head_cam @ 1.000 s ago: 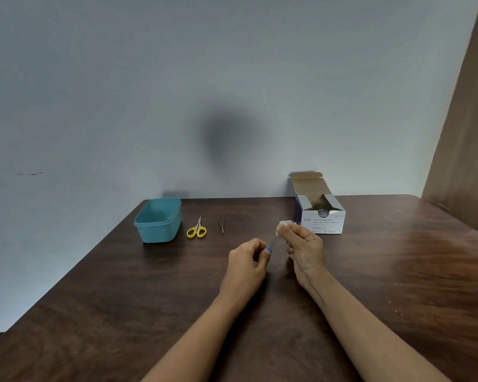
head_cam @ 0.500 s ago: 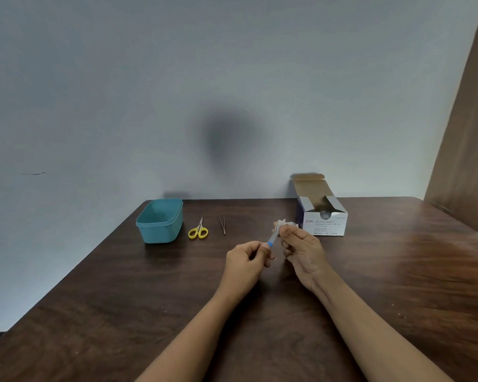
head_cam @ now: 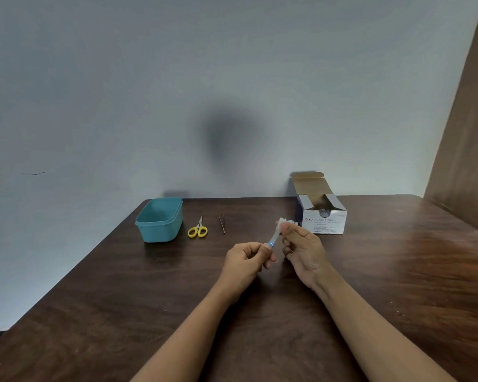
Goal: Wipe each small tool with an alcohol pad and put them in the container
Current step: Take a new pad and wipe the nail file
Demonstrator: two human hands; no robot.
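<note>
My left hand [head_cam: 247, 257] pinches the blue end of a small slim tool [head_cam: 273, 238] that slants up to the right. My right hand [head_cam: 301, 248] pinches a white alcohol pad [head_cam: 282, 223] around the tool's upper end. Both hands hover over the middle of the dark wooden table [head_cam: 398, 271]. A teal container [head_cam: 160, 219] stands open at the back left. Beside it lie yellow-handled scissors [head_cam: 198, 230] and thin tweezers [head_cam: 222, 224].
An open white box of alcohol swabs [head_cam: 322, 216] stands at the back right, just behind my right hand. A grey wall runs along the table's far edge, and a brown panel [head_cam: 464, 161] rises at the far right.
My right hand has slid the pad up along the tool, so more of its shaft shows above my left hand. The scissors, tweezers and container have not moved.
</note>
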